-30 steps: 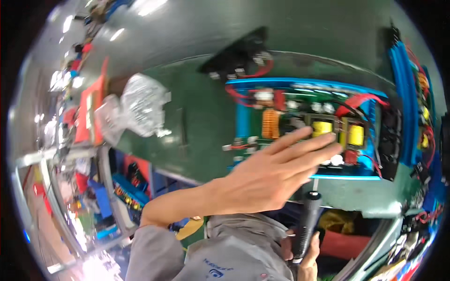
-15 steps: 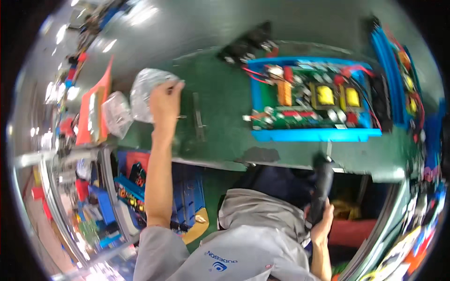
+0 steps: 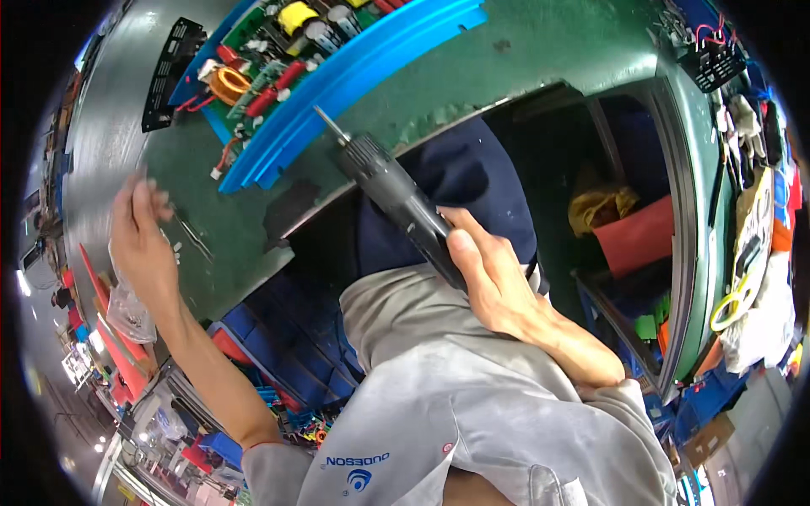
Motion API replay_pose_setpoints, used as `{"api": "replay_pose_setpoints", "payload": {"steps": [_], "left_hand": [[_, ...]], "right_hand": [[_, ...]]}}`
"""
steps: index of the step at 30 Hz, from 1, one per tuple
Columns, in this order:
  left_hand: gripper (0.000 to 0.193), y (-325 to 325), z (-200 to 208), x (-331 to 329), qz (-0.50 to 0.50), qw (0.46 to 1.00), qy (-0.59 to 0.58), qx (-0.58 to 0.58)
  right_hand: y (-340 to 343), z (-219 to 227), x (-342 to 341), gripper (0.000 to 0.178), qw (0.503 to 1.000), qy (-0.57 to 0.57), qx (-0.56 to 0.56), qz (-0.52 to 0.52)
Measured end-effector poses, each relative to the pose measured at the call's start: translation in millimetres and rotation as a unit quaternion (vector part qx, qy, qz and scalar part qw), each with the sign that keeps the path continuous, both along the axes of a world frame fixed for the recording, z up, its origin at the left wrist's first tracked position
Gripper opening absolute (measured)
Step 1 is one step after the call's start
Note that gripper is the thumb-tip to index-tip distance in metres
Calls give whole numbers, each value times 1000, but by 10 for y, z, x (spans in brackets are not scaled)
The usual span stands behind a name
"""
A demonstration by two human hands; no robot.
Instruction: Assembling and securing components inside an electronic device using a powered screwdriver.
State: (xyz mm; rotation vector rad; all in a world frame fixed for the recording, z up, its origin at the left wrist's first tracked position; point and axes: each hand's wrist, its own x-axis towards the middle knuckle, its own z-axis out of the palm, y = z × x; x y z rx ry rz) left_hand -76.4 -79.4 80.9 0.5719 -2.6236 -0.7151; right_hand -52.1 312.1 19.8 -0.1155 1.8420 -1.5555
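My right hand (image 3: 498, 278) is wrapped round a black electric screwdriver (image 3: 392, 198), which is tilted with its metal bit (image 3: 332, 125) up and to the left, close to the blue housing's near side. At the left of the bench, my left hand (image 3: 145, 240) is raised with its fingers bent together. Motion smears its fingertips, and anything pinched there cannot be made out. Beside it lie thin metal tweezers (image 3: 194, 236) and, below the wrist, a clear plastic bag (image 3: 131, 312). The blue metal housing (image 3: 287, 139) carries a circuit board (image 3: 270, 63) with coils and capacitors.
A black slotted end plate (image 3: 171, 74) lies beyond the housing's left end. Another black slotted plate (image 3: 711, 66) with wires is at the far right. An orange-red sheet (image 3: 118, 354) stands by the bag. Gloves and yellow-handled scissors (image 3: 736, 304) are at the right.
The view has swung, so the housing now appears upper left and turned. My right hand has raised the screwdriver from beside my lap toward the bench. My left hand is away from the larger bag.
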Motion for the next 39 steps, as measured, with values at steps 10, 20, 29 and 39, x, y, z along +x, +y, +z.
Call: {"api": "replay_pose_setpoints", "payload": {"steps": [10, 20, 29, 39], "left_hand": [[16, 1053, 190, -487, -197, 976, -63, 72], [13, 975, 70, -838, -387, 886, -68, -244], [8, 991, 89, -810, -376, 917, -65, -115], [14, 967, 187, -781, -401, 910, -89, -48]], "right_hand": [[-62, -75, 60, 53, 999, 28, -7, -25], [-15, 3, -48, 54, 997, -62, -55, -1], [-33, -116, -71, 84, 923, -302, -238, 0], [-29, -91, -29, 101, 901, -370, -224, -15]]}}
